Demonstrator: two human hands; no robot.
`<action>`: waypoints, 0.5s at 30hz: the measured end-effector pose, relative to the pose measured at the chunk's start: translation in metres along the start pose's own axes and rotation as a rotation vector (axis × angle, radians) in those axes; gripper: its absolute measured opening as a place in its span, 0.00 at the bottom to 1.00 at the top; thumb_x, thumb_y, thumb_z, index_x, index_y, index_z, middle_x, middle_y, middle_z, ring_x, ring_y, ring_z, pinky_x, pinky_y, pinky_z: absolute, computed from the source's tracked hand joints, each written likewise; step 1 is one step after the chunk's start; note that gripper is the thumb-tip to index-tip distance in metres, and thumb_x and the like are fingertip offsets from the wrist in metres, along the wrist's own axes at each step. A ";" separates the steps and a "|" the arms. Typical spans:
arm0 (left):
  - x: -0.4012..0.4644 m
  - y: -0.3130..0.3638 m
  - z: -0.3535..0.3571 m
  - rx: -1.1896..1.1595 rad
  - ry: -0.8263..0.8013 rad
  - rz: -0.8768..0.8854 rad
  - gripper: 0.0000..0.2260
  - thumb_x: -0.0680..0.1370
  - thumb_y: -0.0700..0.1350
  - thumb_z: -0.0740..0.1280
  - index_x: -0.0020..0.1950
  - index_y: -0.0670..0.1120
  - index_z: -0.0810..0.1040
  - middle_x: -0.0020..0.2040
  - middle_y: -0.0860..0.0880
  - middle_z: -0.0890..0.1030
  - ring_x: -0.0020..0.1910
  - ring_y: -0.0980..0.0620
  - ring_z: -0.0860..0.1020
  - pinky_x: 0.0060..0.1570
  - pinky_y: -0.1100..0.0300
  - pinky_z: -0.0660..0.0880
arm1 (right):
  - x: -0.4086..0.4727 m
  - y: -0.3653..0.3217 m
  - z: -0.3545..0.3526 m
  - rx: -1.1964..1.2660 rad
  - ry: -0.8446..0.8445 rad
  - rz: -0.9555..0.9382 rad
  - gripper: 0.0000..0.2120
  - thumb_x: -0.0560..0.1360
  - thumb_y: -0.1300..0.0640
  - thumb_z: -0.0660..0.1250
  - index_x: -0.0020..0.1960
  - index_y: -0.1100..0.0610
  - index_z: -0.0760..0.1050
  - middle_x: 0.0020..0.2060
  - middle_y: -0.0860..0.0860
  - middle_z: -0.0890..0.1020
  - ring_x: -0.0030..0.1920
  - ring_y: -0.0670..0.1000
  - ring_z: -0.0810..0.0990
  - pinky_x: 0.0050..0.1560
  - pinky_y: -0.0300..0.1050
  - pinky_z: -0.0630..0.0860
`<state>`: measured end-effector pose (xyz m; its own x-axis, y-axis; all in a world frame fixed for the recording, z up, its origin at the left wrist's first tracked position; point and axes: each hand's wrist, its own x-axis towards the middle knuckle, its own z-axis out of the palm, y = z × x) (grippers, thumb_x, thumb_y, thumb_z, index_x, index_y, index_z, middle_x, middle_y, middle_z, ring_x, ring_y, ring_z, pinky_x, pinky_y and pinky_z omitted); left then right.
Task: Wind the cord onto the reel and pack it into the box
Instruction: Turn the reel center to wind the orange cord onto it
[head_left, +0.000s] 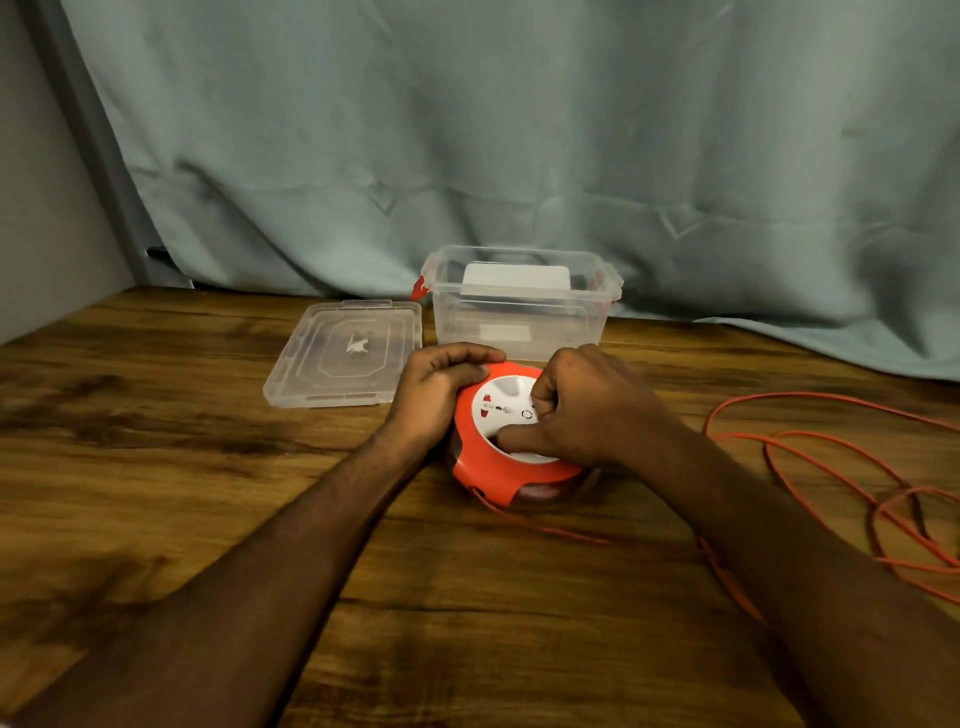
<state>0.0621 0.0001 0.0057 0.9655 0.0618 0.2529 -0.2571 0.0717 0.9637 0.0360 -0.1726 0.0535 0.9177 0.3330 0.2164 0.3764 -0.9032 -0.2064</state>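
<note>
On the wooden worktop (208, 467), loose orange cord (841, 467) trails right of the right hand (587, 410), whose clenched fingers (524, 439) apparently crank the white hub. The left hand (436, 395) grasps the round orange-and-white plastic reel (498, 467), steadying it. Beyond the fingers, the clear plastic box (519, 306) stands open, its clear lid (345, 353) alongside.

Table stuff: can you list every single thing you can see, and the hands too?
reel: one, orange with white middle, table centre
cord: one, orange, loose loops on the right of the table
box: one, clear with red latches, open, behind the reel
lid: one, clear, flat on the table left of the box
table: one, brown wood
curtain: one, pale green, behind the table
left hand: one, grips the reel's left edge
right hand: one, fingers curled on the reel's white middle
</note>
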 end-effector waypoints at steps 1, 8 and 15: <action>0.000 0.000 0.000 0.001 0.001 0.000 0.12 0.76 0.29 0.62 0.54 0.35 0.83 0.53 0.34 0.84 0.50 0.40 0.83 0.55 0.46 0.80 | 0.000 -0.004 0.002 -0.017 0.018 0.023 0.29 0.64 0.28 0.73 0.31 0.52 0.67 0.31 0.47 0.73 0.40 0.51 0.75 0.42 0.47 0.67; 0.000 -0.001 0.000 -0.006 -0.027 0.003 0.12 0.76 0.29 0.63 0.51 0.39 0.85 0.50 0.38 0.85 0.48 0.42 0.84 0.52 0.50 0.81 | 0.001 -0.019 0.011 0.014 0.112 0.101 0.29 0.71 0.31 0.70 0.57 0.54 0.78 0.46 0.48 0.73 0.55 0.54 0.79 0.47 0.45 0.67; 0.004 -0.003 -0.001 0.002 -0.025 -0.003 0.12 0.76 0.30 0.63 0.52 0.38 0.84 0.51 0.36 0.85 0.49 0.40 0.84 0.53 0.47 0.81 | 0.006 0.002 0.003 0.024 0.131 0.044 0.26 0.65 0.27 0.72 0.34 0.51 0.78 0.30 0.45 0.77 0.37 0.47 0.77 0.38 0.44 0.68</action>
<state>0.0664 0.0013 0.0037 0.9670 0.0363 0.2522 -0.2542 0.0701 0.9646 0.0425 -0.1712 0.0511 0.9097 0.2537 0.3287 0.3405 -0.9089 -0.2408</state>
